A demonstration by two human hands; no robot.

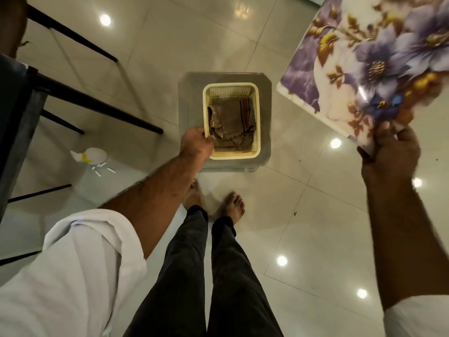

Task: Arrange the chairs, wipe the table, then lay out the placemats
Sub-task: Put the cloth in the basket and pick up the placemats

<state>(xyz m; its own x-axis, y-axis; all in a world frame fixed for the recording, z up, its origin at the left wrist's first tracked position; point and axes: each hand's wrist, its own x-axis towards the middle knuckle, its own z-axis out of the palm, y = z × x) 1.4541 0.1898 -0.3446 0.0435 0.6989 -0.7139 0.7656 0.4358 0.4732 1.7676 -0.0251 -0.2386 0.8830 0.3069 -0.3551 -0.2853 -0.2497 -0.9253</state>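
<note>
Hands at basket and placemat

Head view, looking straight down:

1. Left hand [196, 144]: my fingers are curled closed over the near-left rim of the cream perforated basket [232, 87]. The basket sits on a grey stool [192, 81] on the tiled floor [303, 203]. Folded brown cloths [233, 122] lie in the basket, one with striped edging.

2. Right hand [391, 147]: my fingers and thumb are pinched shut on the near corner of a placemat [379, 62] printed with purple flowers. The placemat is raised at upper right, clear of the basket and tilted away from me.

3. Black chair legs [97, 103] stand at left, well apart from the stool. Near them, a white object [93, 154] and small white pieces lie on the floor.

4. My bare feet [234, 205] stand just short of the stool.
</note>
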